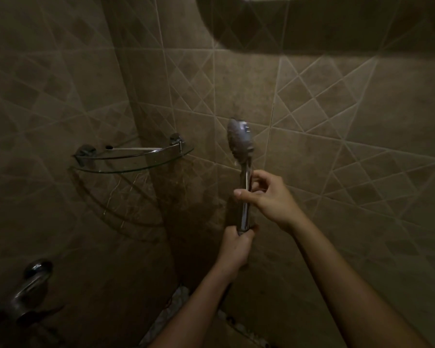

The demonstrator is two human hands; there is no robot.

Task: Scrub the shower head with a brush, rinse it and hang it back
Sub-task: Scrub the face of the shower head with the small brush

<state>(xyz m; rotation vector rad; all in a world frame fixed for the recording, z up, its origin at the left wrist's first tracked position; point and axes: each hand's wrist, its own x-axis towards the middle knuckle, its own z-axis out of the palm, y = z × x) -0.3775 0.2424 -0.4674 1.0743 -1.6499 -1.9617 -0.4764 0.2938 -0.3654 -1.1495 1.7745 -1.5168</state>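
The shower head (239,139) stood above both hands, before the tiled wall (337,121) and right of the glass corner shelf (136,156). The left hand (236,247) gripped the foot of its handle in a fist. The right hand (266,194), higher, curled thumb and fingers round the handle's middle. It was shiny chrome, oval-headed and slim-stemmed. Its long axis ran nearly upright, head uppermost.

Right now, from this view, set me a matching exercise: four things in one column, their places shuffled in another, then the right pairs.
1 left hand
2 right hand
3 glass shelf
4 tap

A in the wall corner
B grips the bottom of the shower head handle
C bottom left of view
D holds the handle midway up

Pairs: 1-B, 2-D, 3-A, 4-C
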